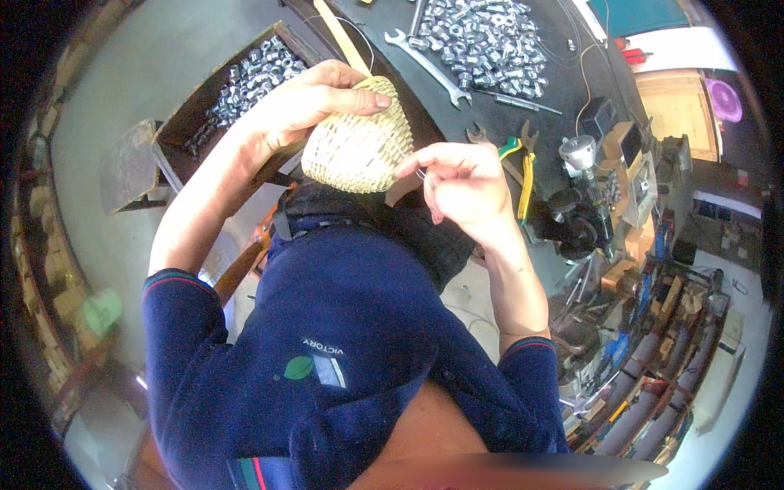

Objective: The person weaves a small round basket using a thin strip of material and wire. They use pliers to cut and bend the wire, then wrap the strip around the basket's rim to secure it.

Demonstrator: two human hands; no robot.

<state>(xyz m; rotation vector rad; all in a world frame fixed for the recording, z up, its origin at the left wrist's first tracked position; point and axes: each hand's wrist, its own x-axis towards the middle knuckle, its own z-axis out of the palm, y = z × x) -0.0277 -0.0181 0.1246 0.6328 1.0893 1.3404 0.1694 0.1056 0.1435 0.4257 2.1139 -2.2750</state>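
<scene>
My left hand (322, 102) is closed on a small woven basket (355, 151) of pale split strips, its thumb lying over the rim. A flat, light-coloured strip like a handle (336, 37) runs up from the basket beyond the fingers, with a thin wire (365, 34) curving beside it. At the basket's lower right side is my right hand (467, 184), with fingers bent and pinched. A thin pale strand (421, 174) shows at its fingertips. The palm side of the left hand and the inside of the basket are hidden.
A metal bin (184, 110) of nuts stands at the left. On the dark workbench (441, 118) lie a heap of metal nuts (486, 45), an open-ended wrench (429, 69) and yellow-green pliers (525, 175). Crowded tool shelves (645, 400) line the right.
</scene>
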